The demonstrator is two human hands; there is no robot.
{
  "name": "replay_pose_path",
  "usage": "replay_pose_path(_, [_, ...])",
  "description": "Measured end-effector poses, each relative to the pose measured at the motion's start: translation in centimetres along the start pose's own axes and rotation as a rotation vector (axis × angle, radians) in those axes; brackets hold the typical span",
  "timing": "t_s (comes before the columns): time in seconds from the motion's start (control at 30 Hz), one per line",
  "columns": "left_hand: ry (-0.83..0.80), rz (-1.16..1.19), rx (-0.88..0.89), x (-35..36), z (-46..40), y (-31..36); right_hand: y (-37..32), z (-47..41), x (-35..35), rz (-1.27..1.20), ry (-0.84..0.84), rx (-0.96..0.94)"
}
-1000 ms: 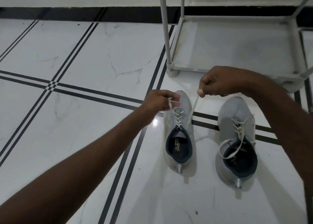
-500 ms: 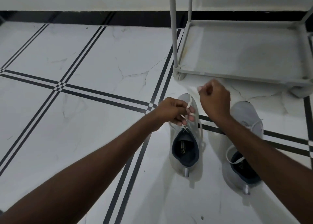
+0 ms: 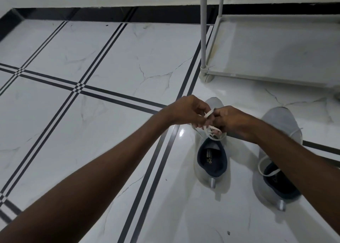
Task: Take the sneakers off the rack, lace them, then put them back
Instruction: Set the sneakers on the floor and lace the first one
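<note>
Grey fabric sneakers with dark blue linings stand side by side on the white marble-look tile floor [image 3: 110,150], heels toward the person, toes toward the rack. The right-hand grey sneaker [image 3: 281,125] is partly covered by the right forearm; its white lace [image 3: 262,166] hangs in a loose loop over the collar. The left-hand grey sneaker [image 3: 211,169] sits just beside a black double stripe in the tiles, its opening clear to see. Above its tongue both hands meet, touching or nearly so. The left hand [image 3: 185,112] has its fingers curled and pinched on a strand of the flat white shoelace [image 3: 208,114], and the right hand [image 3: 231,119] is closed around the same lace, with more strands crossing just below the fingers. Beyond the toes, the white metal shoe rack [image 3: 203,40] stands near the black skirting, its bottom shelf bare.
</note>
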State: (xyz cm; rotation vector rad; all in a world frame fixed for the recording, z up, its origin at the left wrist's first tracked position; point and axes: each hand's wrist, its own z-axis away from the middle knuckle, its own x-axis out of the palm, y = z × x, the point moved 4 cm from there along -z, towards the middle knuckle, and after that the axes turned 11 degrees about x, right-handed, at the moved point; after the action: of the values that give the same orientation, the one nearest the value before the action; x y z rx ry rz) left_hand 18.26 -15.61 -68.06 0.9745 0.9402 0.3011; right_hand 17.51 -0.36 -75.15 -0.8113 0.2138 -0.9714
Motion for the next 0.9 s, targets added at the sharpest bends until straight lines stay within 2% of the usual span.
replay_pose_path(0.13, [0.145, -0.484, 0.203, 0.6, -0.2, 0.5, 0.3, 0.2, 0.2, 0.021, -0.082, 0.099])
replay_pose_path(0.23, [0.273, -0.59, 0.256, 2.4, -0.1, 0.6, 0.3, 0.8, 1.0, -0.039, -0.213, 0.146])
replay_pose_path(0.3, [0.355, -0.564, 0.234, 3.2, 0.1, 0.9, 0.4, 1.1, 0.9, -0.154, -0.214, 0.148])
replay_pose_path(0.37, [0.42, -0.413, 0.171, 2.9, 0.5, 0.6, 0.2, 1.3, 0.1, -0.107, -0.105, 0.081])
replay_pose_path(0.47, [0.515, 0.09, -0.038, 1.6, 1.5, -1.6, -1.2, 2.1, -2.7, 0.454, 0.343, -0.121])
replay_pose_path(0.53, [0.543, 0.425, -0.209, 1.5, 2.6, -3.3, -2.2, 3.1, -4.5, 0.723, 0.509, -0.144])
replay_pose_path(0.63, [0.575, 0.731, -0.461, 1.5, 5.0, -5.8, -2.5, 4.1, -7.7, 1.069, 0.599, 0.123])
replay_pose_path(0.7, [0.441, 0.774, -0.586, 1.6, 6.6, -7.0, -2.4, 4.9, -9.4, 1.232, 0.621, 0.361])
replay_pose_path(0.77, [0.256, 0.655, -0.693, 2.2, 7.5, -7.6, -1.9, 5.4, -9.8, 1.33, 0.617, 0.519])
replay_pose_path(0.8, [0.187, 0.5, -0.712, 2.5, 7.5, -7.7, -1.7, 5.4, -9.4, 1.37, 0.6, 0.537])
replay_pose_path(0.83, [0.134, 0.286, -0.694, 2.7, 7.2, -7.8, -1.4, 5.2, -8.9, 1.429, 0.582, 0.509])
replay_pose_path(0.9, [0.093, -0.114, -0.528, 3.0, 6.0, -6.6, -1.1, 4.8, -6.8, 1.537, 0.604, 0.371])
